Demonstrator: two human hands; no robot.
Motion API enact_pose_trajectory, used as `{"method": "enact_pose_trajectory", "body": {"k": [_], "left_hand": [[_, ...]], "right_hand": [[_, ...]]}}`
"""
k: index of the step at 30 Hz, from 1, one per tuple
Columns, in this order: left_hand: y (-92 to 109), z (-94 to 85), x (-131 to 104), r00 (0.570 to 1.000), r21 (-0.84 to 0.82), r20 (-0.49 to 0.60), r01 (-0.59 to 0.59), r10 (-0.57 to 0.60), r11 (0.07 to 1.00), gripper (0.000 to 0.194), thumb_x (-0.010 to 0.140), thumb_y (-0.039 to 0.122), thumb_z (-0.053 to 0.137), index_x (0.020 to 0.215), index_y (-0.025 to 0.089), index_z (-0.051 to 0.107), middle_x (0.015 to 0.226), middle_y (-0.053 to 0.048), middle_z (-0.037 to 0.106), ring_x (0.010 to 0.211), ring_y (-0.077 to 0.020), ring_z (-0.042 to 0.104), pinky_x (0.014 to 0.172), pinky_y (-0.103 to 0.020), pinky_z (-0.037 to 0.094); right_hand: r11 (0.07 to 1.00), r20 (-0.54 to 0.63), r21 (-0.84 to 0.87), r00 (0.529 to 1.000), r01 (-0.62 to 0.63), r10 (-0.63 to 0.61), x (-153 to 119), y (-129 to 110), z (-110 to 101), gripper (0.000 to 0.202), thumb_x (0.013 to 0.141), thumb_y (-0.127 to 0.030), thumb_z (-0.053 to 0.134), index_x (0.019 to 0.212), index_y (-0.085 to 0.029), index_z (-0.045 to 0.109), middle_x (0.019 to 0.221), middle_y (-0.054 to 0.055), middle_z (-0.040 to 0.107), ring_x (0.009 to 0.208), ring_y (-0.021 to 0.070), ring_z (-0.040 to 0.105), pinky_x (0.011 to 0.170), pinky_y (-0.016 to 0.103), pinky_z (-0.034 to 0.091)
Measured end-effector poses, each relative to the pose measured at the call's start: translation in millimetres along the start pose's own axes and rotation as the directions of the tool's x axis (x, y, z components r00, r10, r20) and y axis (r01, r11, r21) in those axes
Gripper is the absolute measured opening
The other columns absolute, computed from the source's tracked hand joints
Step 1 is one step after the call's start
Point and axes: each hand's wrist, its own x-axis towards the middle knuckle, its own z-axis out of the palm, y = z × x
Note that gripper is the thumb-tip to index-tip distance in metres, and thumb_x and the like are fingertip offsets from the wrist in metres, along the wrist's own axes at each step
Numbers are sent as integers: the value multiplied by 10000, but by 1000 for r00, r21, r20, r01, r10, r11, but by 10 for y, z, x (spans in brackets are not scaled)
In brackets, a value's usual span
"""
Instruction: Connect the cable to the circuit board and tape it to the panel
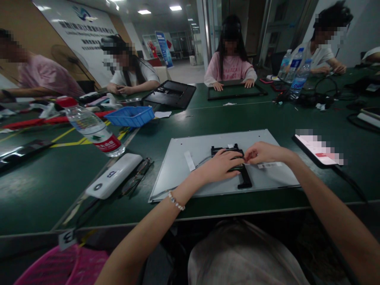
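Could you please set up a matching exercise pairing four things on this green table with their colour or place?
Things:
1. tray
2. water bottle
3. black bracket
4. power bank

Descriptions:
A. white, beside the glasses
B. blue, near the table's far left
C. on the grey panel, under the left hand and right hand
D. clear, with a red cap

Pairs: 1-B, 2-D, 3-C, 4-A
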Motion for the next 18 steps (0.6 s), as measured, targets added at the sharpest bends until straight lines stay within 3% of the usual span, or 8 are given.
{"method": "enact_pose_trajectory", "body": {"k": [9, 13, 15, 16, 18], "left_hand": [[49, -56, -19, 1000, 16, 20, 19, -19, 1000, 412, 910, 312, 503, 1312, 229, 460, 1378, -87, 475, 1305, -220, 384, 1071, -417, 267], [-1, -239, -55, 999, -34, -35, 15, -16, 999, 415, 907, 321, 513, 1309, 225, 474, 1316, -80, 539, 1276, -215, 425, 1078, -394, 280], [-113, -390, -116, 993, -70, -90, 74, -81, 995, 391, 916, 342, 495, 1287, 217, 500, 1268, -67, 575, 1191, -200, 503, 1033, -337, 347], [-194, -471, -163, 979, -73, -117, 158, -166, 985, 352, 931, 345, 462, 1249, 212, 533, 1224, -59, 600, 1114, -188, 550, 984, -308, 389], [-388, -619, -283, 926, -55, -194, 319, -324, 946, 322, 952, 349, 393, 1136, 184, 599, 1091, -60, 644, 925, -176, 608, 863, -296, 447]], "right_hand": [[995, 19, -93, 999, 36, -34, -17, 1, -20, 220, 731, -278, 584, 870, -171, 717, 755, 19, 692, 678, 157, 595, 620, 253, 432], [995, 6, -64, 997, 79, -79, -75, -37, -65, 253, 773, -320, 557, 911, -189, 724, 801, 18, 700, 709, 159, 599, 643, 262, 428], [995, -43, -43, 995, 88, -90, -105, -59, -101, 278, 801, -352, 536, 931, -192, 722, 843, 24, 702, 741, 161, 599, 661, 266, 425], [996, -77, -37, 993, 86, -88, -116, -67, -115, 285, 811, -364, 529, 934, -191, 719, 854, 27, 701, 746, 160, 596, 661, 266, 422], [996, -131, -40, 988, 77, -82, -121, -79, -126, 285, 823, -371, 521, 927, -188, 714, 839, 28, 696, 724, 152, 587, 644, 262, 412]]}}
